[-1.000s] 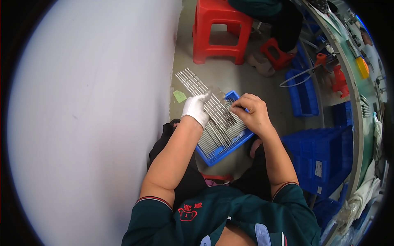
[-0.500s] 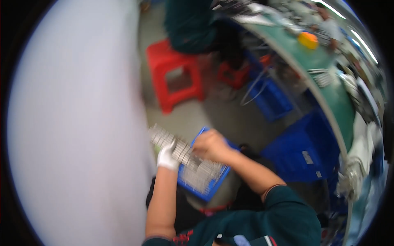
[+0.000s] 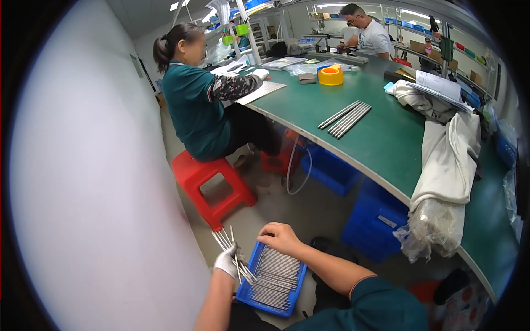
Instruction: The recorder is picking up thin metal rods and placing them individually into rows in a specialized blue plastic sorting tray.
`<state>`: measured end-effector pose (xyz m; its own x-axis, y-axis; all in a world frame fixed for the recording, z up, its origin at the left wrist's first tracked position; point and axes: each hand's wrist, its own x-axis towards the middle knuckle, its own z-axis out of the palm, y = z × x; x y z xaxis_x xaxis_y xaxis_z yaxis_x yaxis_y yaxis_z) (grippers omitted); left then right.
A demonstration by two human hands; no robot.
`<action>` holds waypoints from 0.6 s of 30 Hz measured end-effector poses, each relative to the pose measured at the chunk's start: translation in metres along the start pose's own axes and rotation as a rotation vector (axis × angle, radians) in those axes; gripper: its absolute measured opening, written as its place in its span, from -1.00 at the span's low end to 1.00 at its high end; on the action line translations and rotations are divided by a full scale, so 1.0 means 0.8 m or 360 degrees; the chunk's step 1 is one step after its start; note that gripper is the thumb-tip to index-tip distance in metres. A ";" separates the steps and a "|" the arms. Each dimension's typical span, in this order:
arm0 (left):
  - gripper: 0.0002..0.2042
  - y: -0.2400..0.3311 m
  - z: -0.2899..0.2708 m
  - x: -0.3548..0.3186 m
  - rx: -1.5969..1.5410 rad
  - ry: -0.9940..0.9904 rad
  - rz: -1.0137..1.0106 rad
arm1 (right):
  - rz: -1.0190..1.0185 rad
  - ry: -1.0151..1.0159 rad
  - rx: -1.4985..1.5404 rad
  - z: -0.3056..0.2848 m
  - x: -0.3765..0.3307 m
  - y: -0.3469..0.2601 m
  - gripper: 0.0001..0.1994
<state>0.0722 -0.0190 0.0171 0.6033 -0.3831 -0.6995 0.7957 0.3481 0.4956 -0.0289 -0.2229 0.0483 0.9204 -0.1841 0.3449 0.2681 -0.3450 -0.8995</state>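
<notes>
Left hand (image 3: 227,261), in a white glove, closed around a fanned bundle of thin metal rods (image 3: 231,249), rod tips sticking up and outward past the fist, just left of the blue tray (image 3: 248,284). Right hand (image 3: 279,238), bare, fingers curled on the tray's far rim; whether pinching anything, impossible to tell. More rods lying flat in rows inside the tray. Red stool (image 3: 212,185) beyond, on the floor.
</notes>
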 end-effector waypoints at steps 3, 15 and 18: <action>-0.75 0.061 0.082 -0.030 0.0622 -0.0159 0.0261 | 0.0174 0.0062 0.0142 -0.016 -0.009 -0.005 -0.84; -0.44 0.088 0.617 0.013 0.3525 -0.0194 0.2462 | -0.0162 0.0197 0.0015 -0.033 -0.008 0.005 -0.88; -0.44 0.031 0.660 0.026 0.3445 -0.0134 0.1981 | -0.0075 0.0132 0.0030 -0.046 -0.013 -0.002 -0.87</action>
<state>0.1326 -0.4700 0.2868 0.5710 -0.8076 0.1471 -0.8209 -0.5618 0.1022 -0.0496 -0.2542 0.0559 0.8802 -0.2441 0.4071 0.3163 -0.3379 -0.8864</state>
